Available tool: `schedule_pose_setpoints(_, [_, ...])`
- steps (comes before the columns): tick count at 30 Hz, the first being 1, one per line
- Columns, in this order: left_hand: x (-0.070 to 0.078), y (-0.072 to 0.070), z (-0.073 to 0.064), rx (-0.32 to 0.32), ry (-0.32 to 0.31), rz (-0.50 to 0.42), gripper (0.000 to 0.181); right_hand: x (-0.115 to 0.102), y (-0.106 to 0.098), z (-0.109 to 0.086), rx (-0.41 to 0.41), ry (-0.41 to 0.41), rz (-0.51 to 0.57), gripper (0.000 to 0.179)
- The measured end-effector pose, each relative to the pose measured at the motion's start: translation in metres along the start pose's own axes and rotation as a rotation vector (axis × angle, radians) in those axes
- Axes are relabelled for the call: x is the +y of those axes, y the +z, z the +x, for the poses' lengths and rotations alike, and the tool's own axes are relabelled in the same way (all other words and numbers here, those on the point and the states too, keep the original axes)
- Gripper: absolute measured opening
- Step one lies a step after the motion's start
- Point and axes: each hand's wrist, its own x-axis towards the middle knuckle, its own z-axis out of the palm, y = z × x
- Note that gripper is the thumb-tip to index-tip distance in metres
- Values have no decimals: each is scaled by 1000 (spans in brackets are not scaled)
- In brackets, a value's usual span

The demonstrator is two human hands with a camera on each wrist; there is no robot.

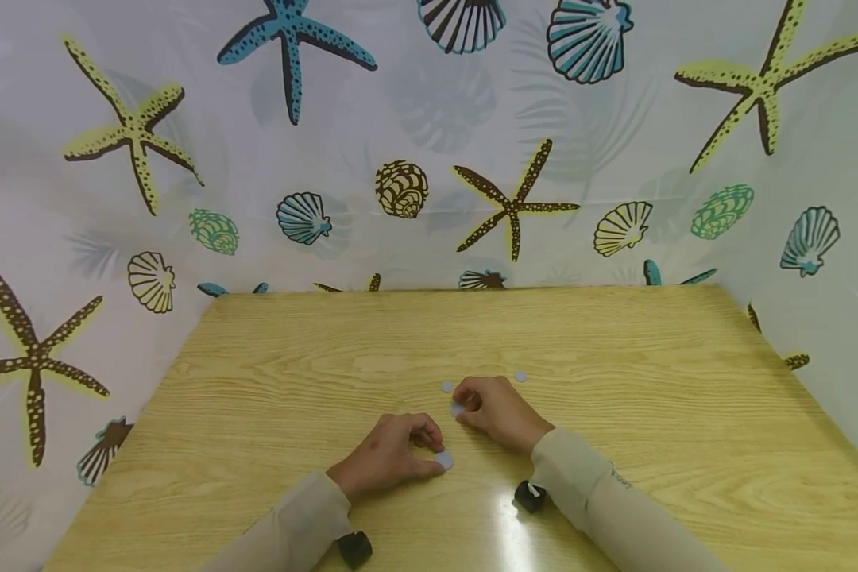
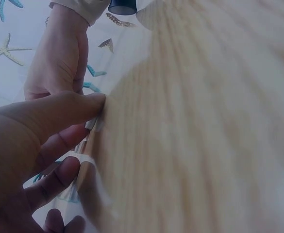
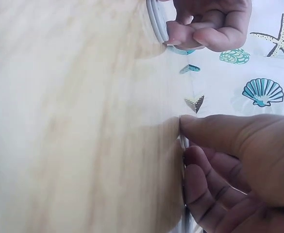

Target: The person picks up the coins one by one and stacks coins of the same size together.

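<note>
My left hand (image 1: 393,454) pinches a small round white disc (image 1: 444,459) at its edge, thumb on the near side and fingers curled behind. In the right wrist view this disc (image 3: 157,20) stands tilted at the tabletop and shows two layered edges. Farther off and to the right, my right hand (image 1: 499,409) grips another white disc (image 1: 457,408) between thumb and fingers, low over the table. The fingers hide part of it; the right wrist view catches only its thin edge. Just beyond that disc lies a smaller white disc (image 1: 446,387).
One more white disc (image 1: 520,376) lies behind the right hand on the wood-grain table (image 1: 293,342). White cloth (image 1: 429,103) printed with starfish and shells rises behind the table and along both sides. Each wrist wears a dark camera (image 1: 529,496).
</note>
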Motion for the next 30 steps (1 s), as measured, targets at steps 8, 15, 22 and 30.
schedule_pose_setpoints(8, [0,1,0,0,-16,2,25,-2,1,1,-34,-19,7,16])
schedule_pose_setpoints(15, [1,1,0,0,-16,-1,25,-5,2,1,-36,-53,-61,16])
schedule_pose_setpoints(22, [1,1,0,3,-16,8,24,-7,1,-2,-19,-72,-124,14])
schedule_pose_setpoints(30, [1,0,0,10,7,29,25,-8,0,-9,-22,-39,-111,14])
